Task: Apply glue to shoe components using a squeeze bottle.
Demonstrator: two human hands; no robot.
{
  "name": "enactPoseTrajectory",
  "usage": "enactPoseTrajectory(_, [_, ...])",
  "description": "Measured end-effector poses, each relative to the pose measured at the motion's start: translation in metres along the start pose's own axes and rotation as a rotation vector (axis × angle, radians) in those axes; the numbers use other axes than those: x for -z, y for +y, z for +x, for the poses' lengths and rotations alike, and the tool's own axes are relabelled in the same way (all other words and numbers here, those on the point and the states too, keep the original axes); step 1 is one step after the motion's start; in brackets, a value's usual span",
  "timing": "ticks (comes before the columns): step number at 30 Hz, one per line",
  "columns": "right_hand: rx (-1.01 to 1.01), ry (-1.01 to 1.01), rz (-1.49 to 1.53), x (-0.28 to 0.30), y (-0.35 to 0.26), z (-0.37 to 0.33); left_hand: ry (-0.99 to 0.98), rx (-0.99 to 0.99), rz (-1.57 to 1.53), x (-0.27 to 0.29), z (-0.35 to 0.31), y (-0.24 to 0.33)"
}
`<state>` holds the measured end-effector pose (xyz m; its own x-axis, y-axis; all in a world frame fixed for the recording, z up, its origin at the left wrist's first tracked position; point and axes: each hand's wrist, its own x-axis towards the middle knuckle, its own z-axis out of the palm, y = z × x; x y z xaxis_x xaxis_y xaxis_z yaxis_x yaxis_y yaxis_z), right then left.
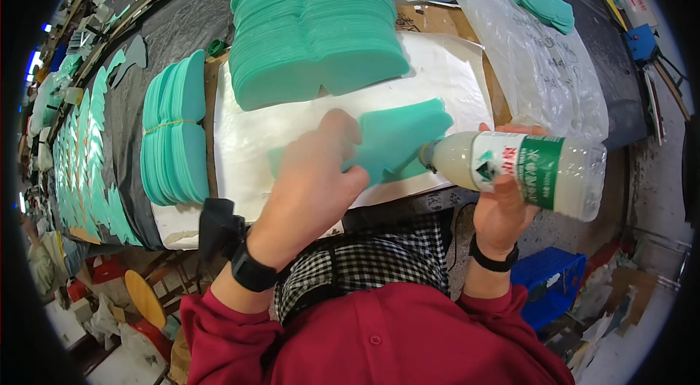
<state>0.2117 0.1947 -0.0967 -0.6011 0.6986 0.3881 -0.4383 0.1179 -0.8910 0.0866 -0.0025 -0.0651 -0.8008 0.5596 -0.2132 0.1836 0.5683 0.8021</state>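
Note:
My right hand (503, 214) is wrapped round a clear plastic bottle (583, 179) of cloudy whitish liquid with a green and white label. The bottle lies nearly level, and its narrow dark nozzle points left, at the right edge of a flat green sheet piece (401, 133). Over the left part of that piece is my left hand (317, 159), its fingers curled in; whatever they pinch is hidden. Beneath the green piece spreads a white sheet (244, 159). Just beyond it stands a tall double stack of matching green pieces (313, 35).
Left of the white sheet, a bundle of green pieces (173, 137) is held by a band. More green pieces (91, 159) spread along the far left. Clear plastic sheeting (539, 71) carries a small green pile (536, 0). A blue crate (550, 312) sits below the table at right.

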Motion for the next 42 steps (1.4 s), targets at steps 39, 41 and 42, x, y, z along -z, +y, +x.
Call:
enactPoseTrajectory(39, [0.140,-0.625,-0.912,-0.094,0.005,-0.010,0.270,-0.212,0.343,0.010,-0.097,-0.076])
enactPoseTrajectory(41, [0.177,-0.778,-0.689,-0.087,0.036,-0.034,0.270,-0.222,0.347,0.010,-0.102,-0.078])
enactPoseTrajectory(42, [0.179,-0.786,-0.684,-0.099,0.034,-0.034,0.265,-0.220,0.351,0.011,-0.104,-0.079])
